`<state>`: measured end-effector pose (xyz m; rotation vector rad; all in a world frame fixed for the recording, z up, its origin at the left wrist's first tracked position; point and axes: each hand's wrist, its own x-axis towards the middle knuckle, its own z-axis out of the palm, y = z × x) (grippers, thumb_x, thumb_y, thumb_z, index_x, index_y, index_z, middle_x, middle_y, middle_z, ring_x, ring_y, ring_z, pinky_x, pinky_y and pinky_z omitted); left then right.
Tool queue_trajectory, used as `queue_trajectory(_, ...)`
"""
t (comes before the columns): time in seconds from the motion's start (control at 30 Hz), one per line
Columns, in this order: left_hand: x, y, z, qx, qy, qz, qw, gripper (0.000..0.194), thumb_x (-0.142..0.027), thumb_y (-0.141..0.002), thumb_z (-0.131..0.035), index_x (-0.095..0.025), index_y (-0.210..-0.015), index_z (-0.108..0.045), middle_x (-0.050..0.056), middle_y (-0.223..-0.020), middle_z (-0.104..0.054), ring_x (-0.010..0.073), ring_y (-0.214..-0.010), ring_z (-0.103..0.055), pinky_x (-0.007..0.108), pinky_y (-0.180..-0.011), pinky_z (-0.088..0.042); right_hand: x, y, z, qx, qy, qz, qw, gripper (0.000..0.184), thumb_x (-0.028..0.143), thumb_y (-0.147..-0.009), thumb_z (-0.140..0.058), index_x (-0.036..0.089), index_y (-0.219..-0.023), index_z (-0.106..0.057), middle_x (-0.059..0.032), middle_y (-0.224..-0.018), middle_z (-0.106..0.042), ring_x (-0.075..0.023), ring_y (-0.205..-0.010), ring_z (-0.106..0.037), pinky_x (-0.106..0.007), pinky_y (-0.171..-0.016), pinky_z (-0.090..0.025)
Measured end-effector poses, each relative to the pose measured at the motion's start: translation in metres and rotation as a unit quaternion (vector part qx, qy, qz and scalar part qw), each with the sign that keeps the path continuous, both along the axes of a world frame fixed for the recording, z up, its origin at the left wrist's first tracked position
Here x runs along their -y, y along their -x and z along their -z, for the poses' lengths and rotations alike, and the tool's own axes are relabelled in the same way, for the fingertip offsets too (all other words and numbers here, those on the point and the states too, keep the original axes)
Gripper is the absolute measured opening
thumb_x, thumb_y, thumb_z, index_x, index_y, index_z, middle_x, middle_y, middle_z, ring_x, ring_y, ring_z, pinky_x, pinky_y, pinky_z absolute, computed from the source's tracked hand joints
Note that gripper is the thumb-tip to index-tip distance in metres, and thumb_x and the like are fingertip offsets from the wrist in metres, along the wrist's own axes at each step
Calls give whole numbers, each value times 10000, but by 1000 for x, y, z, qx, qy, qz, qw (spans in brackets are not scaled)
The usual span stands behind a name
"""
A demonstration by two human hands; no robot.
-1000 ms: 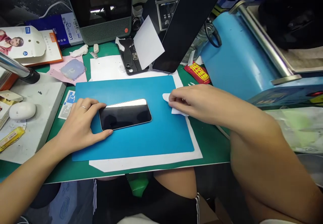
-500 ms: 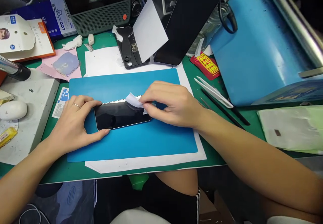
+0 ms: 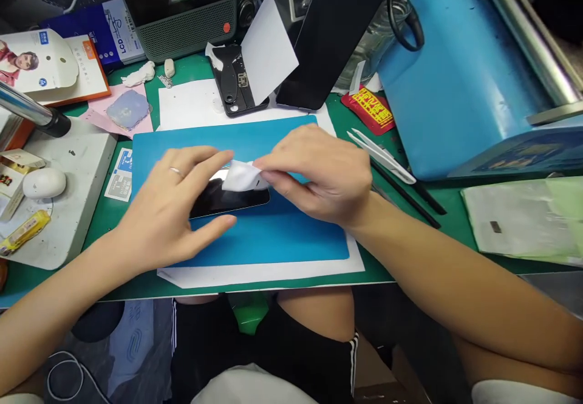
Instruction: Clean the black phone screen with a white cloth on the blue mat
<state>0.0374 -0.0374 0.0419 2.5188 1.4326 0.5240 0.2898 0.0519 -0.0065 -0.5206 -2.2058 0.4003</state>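
A black phone (image 3: 228,200) lies screen-up on a blue mat (image 3: 282,240) in the middle of the green desk. My left hand (image 3: 173,209) covers the phone's left end, thumb at its near edge and fingers reaching over the top towards the wipe. My right hand (image 3: 319,173) pinches a small white wipe (image 3: 241,176) over the phone's upper right part. Whether my left fingertips touch the wipe is unclear.
White paper (image 3: 191,106) lies under and behind the mat. A second opened phone (image 3: 232,85), a dark tablet (image 3: 332,33) and a monitor stand at the back. White tweezers (image 3: 382,155) and thin black tools lie to the right, beside a big blue roll (image 3: 455,76).
My left hand slid right over the phone and its fingers lifted towards the wipe. My right hand brought the wipe from the mat's right side onto the phone.
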Motion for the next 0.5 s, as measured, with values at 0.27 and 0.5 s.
queue_trajectory(0.27, -15, -4, 26, 184, -7, -59, 981, 131, -342, -1052, -620, -250, -961, -646, 33, -1031, -802, 210, -929, -728, 422, -901, -591, 12, 6, 14, -118, 107, 5, 987, 247, 399, -1100, -531, 268, -1065, -737, -38, -908, -776, -195, -751, -722, -379, -705, -632)
queue_trajectory(0.5, -7, 3, 32, 122, -131, -53, 982, 287, -453, -955, -723, -273, -1134, -589, 113, -1290, -736, 312, -1189, -692, 525, -981, -565, 17, 11, 14, -159, 126, -88, 975, 140, 335, -1100, -555, 257, -1039, -654, -11, -896, -732, -151, -708, -673, -307, -621, -568)
